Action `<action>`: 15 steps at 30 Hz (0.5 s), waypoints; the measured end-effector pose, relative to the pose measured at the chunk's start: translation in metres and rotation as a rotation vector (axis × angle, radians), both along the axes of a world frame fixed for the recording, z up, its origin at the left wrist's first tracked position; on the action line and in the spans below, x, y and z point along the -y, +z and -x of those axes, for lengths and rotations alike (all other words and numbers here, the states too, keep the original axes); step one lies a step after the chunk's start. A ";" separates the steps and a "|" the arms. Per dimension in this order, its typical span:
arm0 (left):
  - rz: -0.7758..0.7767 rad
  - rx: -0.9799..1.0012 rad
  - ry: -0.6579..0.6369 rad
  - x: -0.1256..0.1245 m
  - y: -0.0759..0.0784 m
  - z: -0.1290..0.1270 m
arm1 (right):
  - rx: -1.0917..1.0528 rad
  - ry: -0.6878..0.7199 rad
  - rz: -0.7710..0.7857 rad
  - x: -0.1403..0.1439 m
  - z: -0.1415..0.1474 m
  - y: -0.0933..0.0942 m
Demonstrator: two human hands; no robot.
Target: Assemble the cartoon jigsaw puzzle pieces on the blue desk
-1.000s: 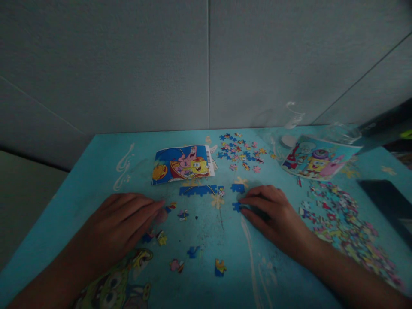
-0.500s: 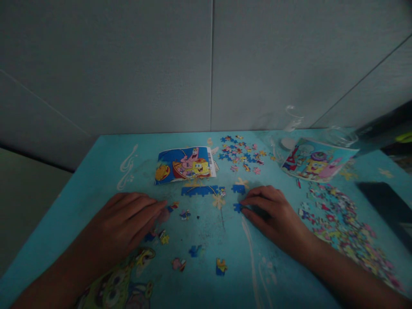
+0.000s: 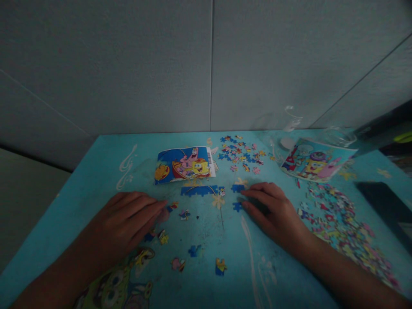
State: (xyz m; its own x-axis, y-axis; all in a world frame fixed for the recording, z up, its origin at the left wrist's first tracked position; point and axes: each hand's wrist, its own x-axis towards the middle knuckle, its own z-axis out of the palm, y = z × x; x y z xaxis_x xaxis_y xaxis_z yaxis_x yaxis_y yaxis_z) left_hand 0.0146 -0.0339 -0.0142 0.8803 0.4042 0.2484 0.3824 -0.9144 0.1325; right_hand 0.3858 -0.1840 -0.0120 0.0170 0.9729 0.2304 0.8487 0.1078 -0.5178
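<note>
Here, the right hand has fingers apart beside two blue jigsaw pieces; toward the tabletop's left edge lies the left hand, its fingers' grip unclear

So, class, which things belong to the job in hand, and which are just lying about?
Likely in the job:
joined blue strip
two blue pieces by the right hand
blue picture sheet

Likely just lying about:
dark flat object
white disc
mixed pile at right, perhaps another picture's

Dim, greyish light; slight blur.
</note>
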 end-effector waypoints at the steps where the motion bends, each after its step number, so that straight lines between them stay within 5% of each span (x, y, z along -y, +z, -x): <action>1: -0.008 0.005 -0.006 -0.001 -0.001 0.000 | 0.018 -0.029 -0.012 -0.003 0.000 -0.001; 7: -0.063 0.003 -0.052 -0.002 -0.001 -0.003 | 0.115 -0.100 0.012 -0.021 0.002 -0.001; 15: -0.036 0.061 -0.031 0.004 0.003 -0.018 | -0.115 -0.053 0.043 -0.020 -0.003 -0.001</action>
